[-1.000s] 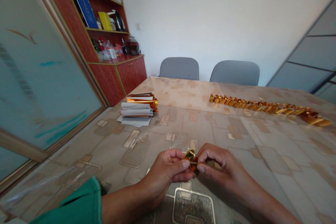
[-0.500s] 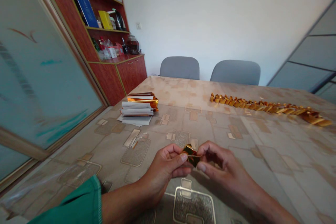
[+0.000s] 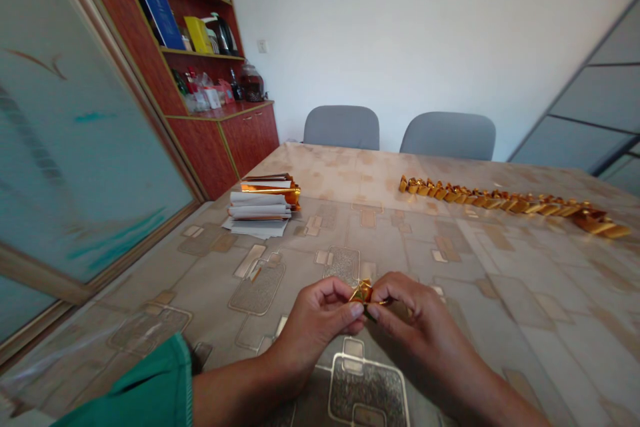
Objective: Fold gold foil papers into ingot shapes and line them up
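On my feed, the blue book (image 3: 155,7) on the red wooden cabinet (image 3: 204,153) beyond the far left corner of the surface (image 3: 505,300) has lettering too small for me to read. I can make out no other writing.

The small folded piece of gold foil (image 3: 362,292) is held up over the near part of the surface, just right of centre. It sits between the left hand (image 3: 323,312) and the right hand (image 3: 410,307), which are nearly together and curled around it. Both clamp it between thumb and fingers, so only part of the foil shows.

A green sleeve (image 3: 135,380) covers the left arm up to the wrist side of the forearm. Towards the far left corner, a stack of white papers (image 3: 260,217) lies with gold foil on top (image 3: 271,188). A long row of folded gold pieces (image 3: 510,203) runs along the far right part of the surface.
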Available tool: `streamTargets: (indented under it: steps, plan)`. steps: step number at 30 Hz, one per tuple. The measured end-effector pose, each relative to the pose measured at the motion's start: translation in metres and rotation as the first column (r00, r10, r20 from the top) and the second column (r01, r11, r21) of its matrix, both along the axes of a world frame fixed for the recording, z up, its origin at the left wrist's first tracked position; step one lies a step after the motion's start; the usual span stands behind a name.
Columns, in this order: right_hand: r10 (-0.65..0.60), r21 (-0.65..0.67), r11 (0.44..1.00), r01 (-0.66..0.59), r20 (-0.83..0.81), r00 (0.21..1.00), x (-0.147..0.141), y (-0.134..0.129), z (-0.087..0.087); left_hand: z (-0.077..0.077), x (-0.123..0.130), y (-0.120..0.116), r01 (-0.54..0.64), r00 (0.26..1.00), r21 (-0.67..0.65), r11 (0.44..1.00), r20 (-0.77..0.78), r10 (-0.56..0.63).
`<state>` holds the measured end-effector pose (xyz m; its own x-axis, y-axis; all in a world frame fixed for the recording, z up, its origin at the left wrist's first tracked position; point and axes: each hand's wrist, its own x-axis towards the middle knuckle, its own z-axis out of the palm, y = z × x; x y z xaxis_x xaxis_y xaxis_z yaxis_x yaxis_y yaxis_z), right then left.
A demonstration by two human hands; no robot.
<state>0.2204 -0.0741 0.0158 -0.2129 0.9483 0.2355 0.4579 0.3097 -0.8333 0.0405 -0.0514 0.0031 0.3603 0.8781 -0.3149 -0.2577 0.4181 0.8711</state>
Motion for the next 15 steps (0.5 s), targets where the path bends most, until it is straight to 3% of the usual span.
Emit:
streamTargets:
  steps: [8,13,15]
  plan:
    - [0.023,-0.037,0.999,-0.025,-0.062,0.998,-0.0024,0.0007,-0.0028,-0.0023,0.0007,0.0028,0.012,1.000,0.004,1.000,-0.006,-0.011]
    - [0.006,-0.216,0.971,-0.104,-0.412,0.911,-0.0034,0.0038,-0.0072,0.0011,0.0020,0.0019,-0.064,0.996,-0.046,0.997,0.054,0.067]
    - [-0.041,-0.279,0.954,-0.105,-0.470,0.882,-0.0042,0.0049,-0.0102,0.0022,0.0023,0.0011,-0.093,0.991,-0.079,0.993,0.085,0.099]
